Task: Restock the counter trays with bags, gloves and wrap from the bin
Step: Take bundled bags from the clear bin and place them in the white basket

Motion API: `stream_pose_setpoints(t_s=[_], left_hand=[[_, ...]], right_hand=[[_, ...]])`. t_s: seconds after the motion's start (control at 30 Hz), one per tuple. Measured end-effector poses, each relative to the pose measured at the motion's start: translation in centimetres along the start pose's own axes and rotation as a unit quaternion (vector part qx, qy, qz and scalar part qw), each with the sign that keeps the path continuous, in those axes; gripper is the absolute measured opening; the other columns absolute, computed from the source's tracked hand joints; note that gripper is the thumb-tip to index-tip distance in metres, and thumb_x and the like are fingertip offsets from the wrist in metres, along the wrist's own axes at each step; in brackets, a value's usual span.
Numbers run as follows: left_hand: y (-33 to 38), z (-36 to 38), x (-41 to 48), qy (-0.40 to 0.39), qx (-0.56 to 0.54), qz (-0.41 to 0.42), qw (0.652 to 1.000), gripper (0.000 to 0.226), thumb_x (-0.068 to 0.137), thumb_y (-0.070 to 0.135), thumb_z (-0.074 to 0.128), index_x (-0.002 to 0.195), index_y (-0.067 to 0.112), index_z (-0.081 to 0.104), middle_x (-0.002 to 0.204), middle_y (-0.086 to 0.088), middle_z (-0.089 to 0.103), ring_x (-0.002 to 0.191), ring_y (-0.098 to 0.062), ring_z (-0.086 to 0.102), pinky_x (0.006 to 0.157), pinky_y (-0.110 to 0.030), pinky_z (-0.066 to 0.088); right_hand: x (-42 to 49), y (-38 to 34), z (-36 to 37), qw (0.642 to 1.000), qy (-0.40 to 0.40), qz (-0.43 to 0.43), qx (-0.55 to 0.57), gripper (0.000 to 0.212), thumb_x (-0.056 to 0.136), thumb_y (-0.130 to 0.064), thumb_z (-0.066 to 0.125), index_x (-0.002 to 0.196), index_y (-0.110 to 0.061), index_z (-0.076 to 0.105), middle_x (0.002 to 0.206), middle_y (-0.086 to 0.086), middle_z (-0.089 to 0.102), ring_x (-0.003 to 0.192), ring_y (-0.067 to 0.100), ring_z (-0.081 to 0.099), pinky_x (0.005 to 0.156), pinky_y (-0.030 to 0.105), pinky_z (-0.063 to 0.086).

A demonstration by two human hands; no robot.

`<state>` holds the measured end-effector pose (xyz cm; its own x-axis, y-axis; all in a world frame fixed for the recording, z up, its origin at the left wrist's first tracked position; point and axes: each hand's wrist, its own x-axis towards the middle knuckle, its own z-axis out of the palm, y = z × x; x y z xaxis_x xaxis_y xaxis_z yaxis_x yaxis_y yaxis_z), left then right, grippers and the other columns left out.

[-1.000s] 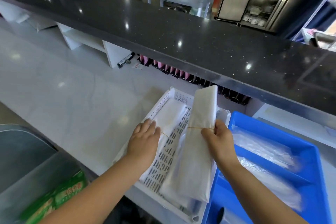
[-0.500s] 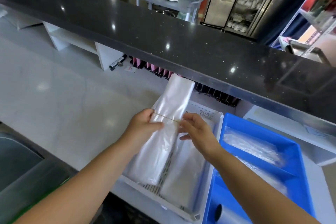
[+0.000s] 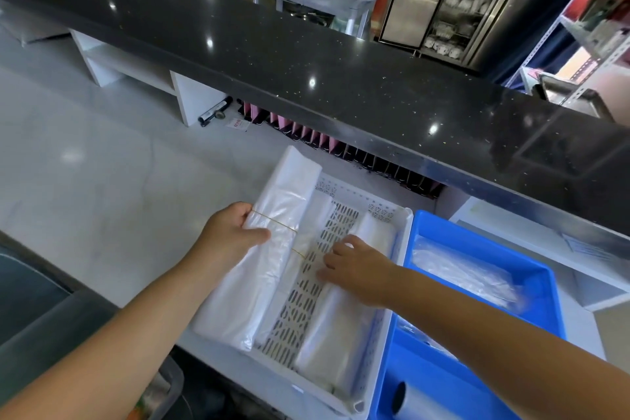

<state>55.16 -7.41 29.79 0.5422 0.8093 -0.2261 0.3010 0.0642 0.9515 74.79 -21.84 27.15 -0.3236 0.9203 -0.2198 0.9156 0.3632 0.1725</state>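
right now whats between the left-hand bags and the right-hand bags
Head view: beside the left hand's bags lies another banded bundle, then bare slotted tray floor.

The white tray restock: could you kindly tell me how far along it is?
Done: one bag stack lies at the right of the white tray, under the flat right hand. In hand: the left hand grips a rubber-banded bundle at the tray's left. Left: more bags and a wrap roll in the blue bin.
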Motion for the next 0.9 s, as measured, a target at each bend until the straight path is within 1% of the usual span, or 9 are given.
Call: stream_pose_setpoints(t_s=[0.1, 0.2, 0.33, 0.43, 0.53, 0.63, 0.7, 0.83, 0.9], left_hand=[[-0.3, 1.6, 0.0, -0.013, 0.048, 0.008, 0.999, 0.031, 0.053, 0.023, 0.065, 0.08, 0.009, 0.062, 0.078, -0.011, 0.066, 0.068, -0.021, 0.058, 0.067, -0.031, 0.044], [-0.7, 4.1, 0.3, -0.027, 0.079, 0.018, 0.996, 0.035, 0.052, 0.026, 0.065, 0.08, 0.005, 0.06, 0.071, -0.008, 0.06, 0.064, -0.019, 0.052, 0.063, -0.03, 0.039], [-2.4, 7.6, 0.8, -0.037, 0.175, 0.033, 0.983, 0.031, 0.067, 0.022, 0.07, 0.087, 0.004, 0.056, 0.073, -0.005, 0.052, 0.066, -0.021, 0.048, 0.061, -0.03, 0.034], [-3.6, 8.7, 0.6, -0.031, 0.26, 0.024, 0.965, 0.032, 0.075, 0.024, 0.066, 0.102, 0.011, 0.054, 0.088, -0.006, 0.06, 0.082, -0.027, 0.058, 0.059, -0.027, 0.034], [-3.7, 8.9, 0.5, -0.019, 0.272, 0.035, 0.962, 0.026, 0.075, 0.024, 0.065, 0.095, 0.015, 0.051, 0.085, -0.005, 0.059, 0.085, -0.029, 0.059, 0.058, -0.027, 0.033], [-3.5, 8.9, 0.4, -0.018, 0.253, 0.025, 0.967, 0.032, 0.075, 0.022, 0.066, 0.103, 0.011, 0.054, 0.088, -0.004, 0.058, 0.088, -0.028, 0.059, 0.062, -0.027, 0.034], [-3.5, 8.8, 0.2, -0.037, 0.217, 0.006, 0.975, 0.032, 0.076, 0.018, 0.065, 0.105, 0.011, 0.054, 0.087, -0.003, 0.055, 0.084, -0.025, 0.057, 0.062, -0.027, 0.036], [-3.4, 7.5, -0.3, -0.092, 0.012, -0.074, 0.993, 0.025, 0.076, -0.004, 0.059, 0.099, 0.007, 0.063, 0.091, -0.017, 0.066, 0.081, -0.023, 0.058, 0.071, -0.03, 0.045], [-3.3, 7.0, -0.2, -0.085, -0.014, -0.079, 0.993, 0.023, 0.077, -0.006, 0.057, 0.094, 0.007, 0.064, 0.087, -0.014, 0.064, 0.08, -0.023, 0.057, 0.072, -0.032, 0.045]], right_hand=[[-0.6, 0.2, -0.6, 0.998, 0.051, 0.002, -0.024, 0.02, 0.068, -0.022, 0.08, 0.085, -0.025, 0.071, 0.079, -0.004, 0.066, 0.079, 0.019, 0.061, 0.084, 0.034, 0.052], [-1.8, 0.3, -0.8, 0.996, 0.09, 0.012, -0.016, 0.012, 0.067, -0.021, 0.081, 0.071, -0.024, 0.069, 0.07, -0.004, 0.061, 0.072, 0.018, 0.058, 0.079, 0.031, 0.052], [-3.5, 0.4, -1.0, 0.991, 0.115, 0.055, -0.031, 0.015, 0.066, -0.017, 0.079, 0.069, -0.024, 0.066, 0.072, -0.004, 0.059, 0.073, 0.019, 0.055, 0.078, 0.031, 0.049], [-3.8, 0.2, -1.2, 0.99, 0.106, 0.08, -0.038, 0.019, 0.062, -0.019, 0.084, 0.069, -0.026, 0.068, 0.072, -0.005, 0.057, 0.074, 0.019, 0.053, 0.079, 0.032, 0.048], [-3.4, 0.0, -1.3, 0.991, 0.088, 0.09, -0.045, 0.021, 0.059, -0.015, 0.083, 0.069, -0.026, 0.068, 0.071, -0.004, 0.057, 0.072, 0.02, 0.053, 0.08, 0.032, 0.048], [-2.2, -0.4, -1.3, 0.991, 0.081, 0.093, -0.054, 0.022, 0.058, -0.008, 0.078, 0.067, -0.025, 0.067, 0.068, -0.003, 0.053, 0.071, 0.021, 0.052, 0.079, 0.032, 0.048], [-1.3, -0.6, -1.3, 0.992, 0.067, 0.088, -0.053, 0.022, 0.058, -0.009, 0.077, 0.068, -0.026, 0.067, 0.069, -0.003, 0.054, 0.072, 0.022, 0.052, 0.08, 0.033, 0.049], [-0.7, -0.8, -1.4, 0.992, 0.042, 0.102, -0.068, 0.022, 0.056, -0.009, 0.074, 0.069, -0.026, 0.067, 0.072, -0.004, 0.057, 0.071, 0.02, 0.055, 0.082, 0.031, 0.05], [-0.9, -0.8, -1.7, 0.991, 0.051, 0.111, -0.056, 0.024, 0.056, -0.004, 0.069, 0.071, -0.023, 0.067, 0.071, -0.002, 0.058, 0.072, 0.022, 0.056, 0.085, 0.033, 0.05]])
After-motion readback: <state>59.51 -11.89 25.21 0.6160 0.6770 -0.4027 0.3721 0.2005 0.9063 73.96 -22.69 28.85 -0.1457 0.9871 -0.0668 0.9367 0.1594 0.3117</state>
